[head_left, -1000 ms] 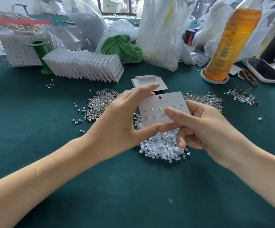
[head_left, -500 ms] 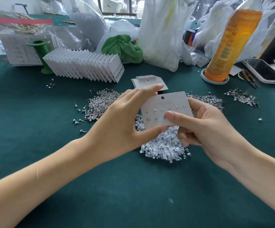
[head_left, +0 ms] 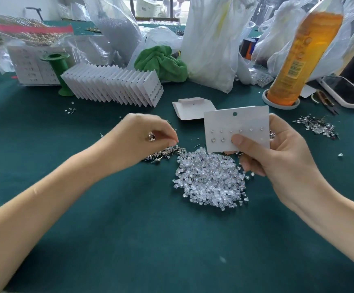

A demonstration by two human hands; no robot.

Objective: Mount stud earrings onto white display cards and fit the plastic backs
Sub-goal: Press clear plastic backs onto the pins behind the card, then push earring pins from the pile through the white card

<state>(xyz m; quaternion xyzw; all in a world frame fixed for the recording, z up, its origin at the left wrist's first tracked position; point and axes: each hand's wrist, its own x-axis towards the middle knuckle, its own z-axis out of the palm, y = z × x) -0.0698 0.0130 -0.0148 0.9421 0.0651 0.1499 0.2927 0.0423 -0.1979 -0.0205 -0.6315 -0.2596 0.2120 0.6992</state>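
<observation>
The white rectangular display card point(head_left: 236, 125), right of centre, pinched in the right hand point(head_left: 277, 157), has its top row studded, the lower partly, while the left hand point(head_left: 142, 142) pinches among loose metal studs point(head_left: 165, 154).

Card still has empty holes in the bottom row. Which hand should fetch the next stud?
Left, most likely. The left hand is already down at the stud pile, fingers curled as if picking. The right hand is busy holding the display card upright, thumb pressed on its front.
</observation>
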